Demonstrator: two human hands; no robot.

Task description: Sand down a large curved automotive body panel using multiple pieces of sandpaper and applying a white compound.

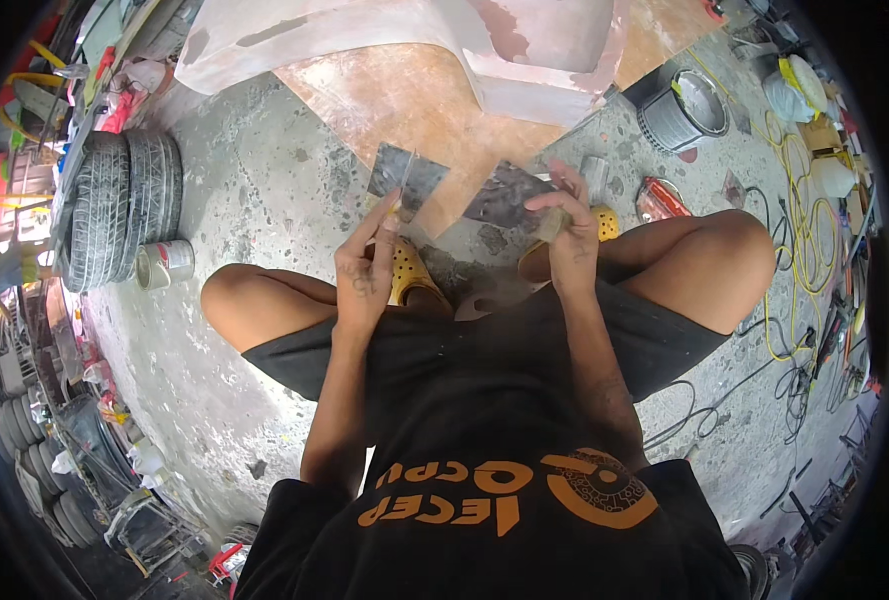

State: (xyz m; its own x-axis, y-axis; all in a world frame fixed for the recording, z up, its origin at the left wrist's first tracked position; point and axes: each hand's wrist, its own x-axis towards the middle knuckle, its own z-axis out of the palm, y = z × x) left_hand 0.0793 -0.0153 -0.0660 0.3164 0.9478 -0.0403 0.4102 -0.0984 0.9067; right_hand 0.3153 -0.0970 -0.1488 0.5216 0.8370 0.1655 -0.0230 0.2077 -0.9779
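Observation:
My left hand (367, 255) is closed in a pinch on the lower edge of a dark grey sandpaper sheet (405, 172), which has a lighter crease line across it. Its fingers point up and away from me. My right hand (573, 235) grips another dark, scuffed sandpaper sheet (508, 196), thumb and fingers around its right end. A small tan block (555, 224) also sits against that palm; whether it is separate from the sheet I cannot tell. The two sheets are held apart, above the floor between my bent knees.
Ahead lies a large whitish moulded panel (365, 35) with dark patches, on a brown board (395, 95). Two tyres (100, 210) and a small can (165, 264) stand at left. To the right are a grey bucket (685, 110), a red can (662, 200) and a yellow cable (800, 240).

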